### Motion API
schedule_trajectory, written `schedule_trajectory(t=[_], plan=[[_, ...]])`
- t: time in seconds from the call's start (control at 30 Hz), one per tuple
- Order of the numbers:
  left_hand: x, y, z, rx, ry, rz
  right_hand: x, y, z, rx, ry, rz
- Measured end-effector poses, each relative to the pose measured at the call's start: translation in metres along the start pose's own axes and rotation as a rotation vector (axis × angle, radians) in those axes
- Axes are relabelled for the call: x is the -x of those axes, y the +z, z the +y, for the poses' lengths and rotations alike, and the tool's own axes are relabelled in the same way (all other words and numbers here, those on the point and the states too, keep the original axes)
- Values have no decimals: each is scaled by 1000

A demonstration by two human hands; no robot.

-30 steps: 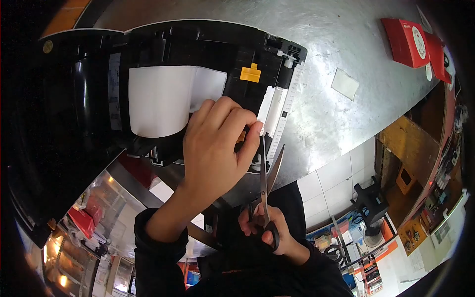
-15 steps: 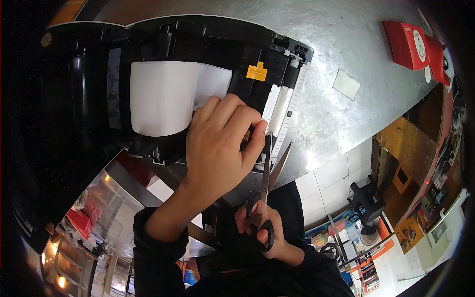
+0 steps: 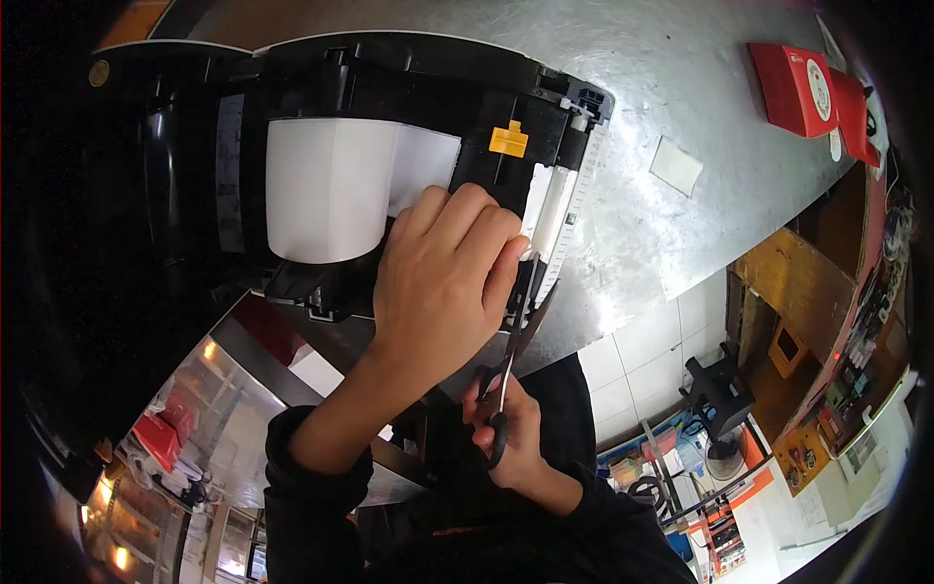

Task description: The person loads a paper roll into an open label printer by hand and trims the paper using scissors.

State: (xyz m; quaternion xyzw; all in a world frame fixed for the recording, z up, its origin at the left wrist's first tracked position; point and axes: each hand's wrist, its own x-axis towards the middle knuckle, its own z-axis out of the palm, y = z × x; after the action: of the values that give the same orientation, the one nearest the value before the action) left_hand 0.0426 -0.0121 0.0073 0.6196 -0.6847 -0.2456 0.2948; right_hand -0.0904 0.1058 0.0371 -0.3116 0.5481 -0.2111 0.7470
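Observation:
My left hand (image 3: 440,277) reaches over an open black label printer (image 3: 418,68), thumb and fingers pinched at the lower end of a white label strip (image 3: 555,209) lying along the roller. My right hand (image 3: 519,436) is closed around the handles of a pair of scissors (image 3: 508,362). Their blades point up, slightly apart, with one tip close to the strip's lower end; I cannot tell whether it touches. Inside the printer sits a roll of white labels (image 3: 326,190), partly behind my left hand. A yellow tab (image 3: 509,139) shows on the black frame.
The printer stands on a metal table (image 3: 632,243). A small white paper piece (image 3: 676,166) lies to its right, with a red box (image 3: 793,90) farther off. Beyond the table edge are a tiled floor (image 3: 632,365) and a wooden shelf (image 3: 803,277).
The scissor blades have drawn closer together and swung, their handles moving slightly left with my right hand. My left hand keeps its pinch. The whole view has shifted slightly.

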Motion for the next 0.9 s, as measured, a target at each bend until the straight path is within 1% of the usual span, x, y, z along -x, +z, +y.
schedule_trajectory(t=[0.07, 0.13, 0.2, 0.27, 0.3, 0.33, 0.4, 0.47, 0.63, 0.73, 0.83, 0.9], plan=[[-1, 0, 0, 3, 4, -5, -2, -5, 6, -27, -11, 65], [1, -2, 0, 5, 4, -11, -12, -11, 9, -133, -58, 417], [6, -4, 2, -5, 11, -64, -24, -45, -25, -153, -247, 488], [7, -2, 1, 2, 13, -50, -9, -58, -38, -28, -310, 369], [7, -1, 1, 8, 10, -34, 1, -59, -31, -73, -321, 224], [7, -1, 2, 11, 10, -33, 8, -54, -26, -145, -279, 104], [6, -1, 2, 15, 8, -32, 20, -42, -33, -51, -75, -36], [6, -1, 2, 18, 7, -30, 18, -35, -29, -73, 31, -127], [6, 0, 2, 23, -1, -29, 17, -25, -20, -109, 72, -143], [6, 1, 2, 14, 22, -5, 18, -24, -11, -115, 12, -127], [6, 0, 2, 14, 12, -27, 18, -20, -16, -88, 62, -137], [6, 0, 1, 20, 19, -27, 18, -15, -17, -140, 69, -90]])
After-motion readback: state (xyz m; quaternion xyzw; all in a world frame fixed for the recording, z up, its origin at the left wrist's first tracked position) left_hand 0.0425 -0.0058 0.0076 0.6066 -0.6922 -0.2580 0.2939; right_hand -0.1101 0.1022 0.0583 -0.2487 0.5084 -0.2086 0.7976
